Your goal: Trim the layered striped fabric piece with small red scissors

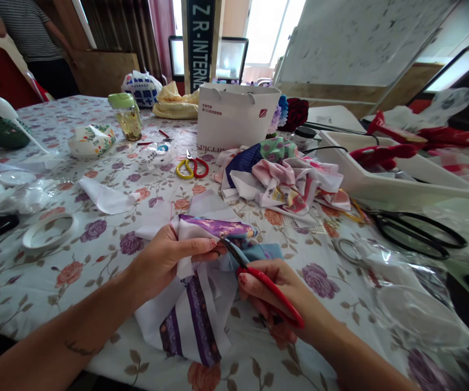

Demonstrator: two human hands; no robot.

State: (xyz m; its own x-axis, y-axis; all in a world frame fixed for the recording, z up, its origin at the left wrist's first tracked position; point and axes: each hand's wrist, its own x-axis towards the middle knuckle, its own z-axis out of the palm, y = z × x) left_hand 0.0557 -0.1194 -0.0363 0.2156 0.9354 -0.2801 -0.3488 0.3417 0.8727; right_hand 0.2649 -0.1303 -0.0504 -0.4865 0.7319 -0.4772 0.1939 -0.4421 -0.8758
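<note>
Two hands work over the near side of the surface (35,293), which is covered by a rose-print tablecloth. Left hand (165,263) closed, its fingers (202,247) pinching the upper fold of a loose patchwork fabric piece (189,320). Right hand (277,290) gripping red-handled scissors (273,290), dark blades (231,252) angled up into the fabric's top edge, where a purple print strip meets a pale blue patch. Cannot tell how far the blades stand apart; the cloth hides them.

Fabric position: between the hands, held up at the top, its white and purple striped lower part hanging down to the surface.

Handling estimate: light, soft and limp, with little stiffness. Layers look likely to slip and bunch against one another. Best hold appears to be on a fold close to the blades, with the striped tail resting on the surface. Blade points call for care near the left fingers.

Around the hands: a heap of fabric scraps (283,182) beyond the work; yellow-and-red scissors (191,168) farther left; black-handled shears (416,234) to the right, beside a white tray (381,174); a white paper bag (234,117) at the far side. Person in a striped shirt (26,32) stands beyond the surface, upper left.
</note>
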